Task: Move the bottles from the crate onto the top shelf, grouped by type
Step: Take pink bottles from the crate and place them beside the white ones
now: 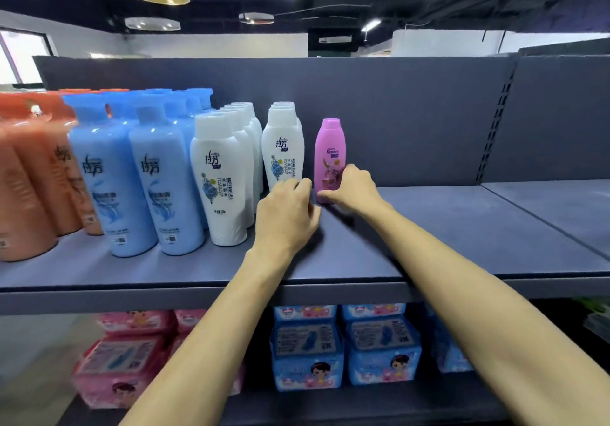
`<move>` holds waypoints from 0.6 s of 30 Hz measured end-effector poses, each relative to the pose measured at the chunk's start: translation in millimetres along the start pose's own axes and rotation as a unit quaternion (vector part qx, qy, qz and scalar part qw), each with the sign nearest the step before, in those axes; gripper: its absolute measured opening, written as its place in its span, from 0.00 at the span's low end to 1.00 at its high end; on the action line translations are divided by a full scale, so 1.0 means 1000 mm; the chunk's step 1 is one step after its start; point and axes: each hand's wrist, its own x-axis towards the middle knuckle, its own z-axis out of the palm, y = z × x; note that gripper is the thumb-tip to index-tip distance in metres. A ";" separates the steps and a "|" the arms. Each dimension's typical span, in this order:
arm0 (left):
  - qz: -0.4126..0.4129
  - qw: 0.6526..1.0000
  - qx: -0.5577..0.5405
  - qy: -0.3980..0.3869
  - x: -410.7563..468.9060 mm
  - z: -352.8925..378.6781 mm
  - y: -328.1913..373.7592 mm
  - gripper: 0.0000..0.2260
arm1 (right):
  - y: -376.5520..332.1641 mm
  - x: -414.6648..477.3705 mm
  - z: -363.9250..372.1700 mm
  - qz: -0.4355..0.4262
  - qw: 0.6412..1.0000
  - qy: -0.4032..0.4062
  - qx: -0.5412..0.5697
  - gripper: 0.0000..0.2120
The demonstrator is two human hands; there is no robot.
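A: Head view. Where is the pink bottle, and what holds it?

B: We find the pink bottle [330, 153] upright on the top shelf [462, 227], long axis vertical, just right of the white bottles [283, 148]. Our right hand [351, 188] grips its lower part, thumb at the base.

A: The left hand?

B: Our left hand [287, 214] lies just left of it, fingers curled. We cannot tell whether they hold anything.

A: The governing relation?

B: We judge it to be the narrow gap towards the white row; the right hand serves it directly.
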 end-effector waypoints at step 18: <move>-0.016 1.000 -0.004 0.012 -0.001 0.004 0.000 0.07 | 0.001 0.048 0.035 0.002 1.000 0.030 -0.009 0.20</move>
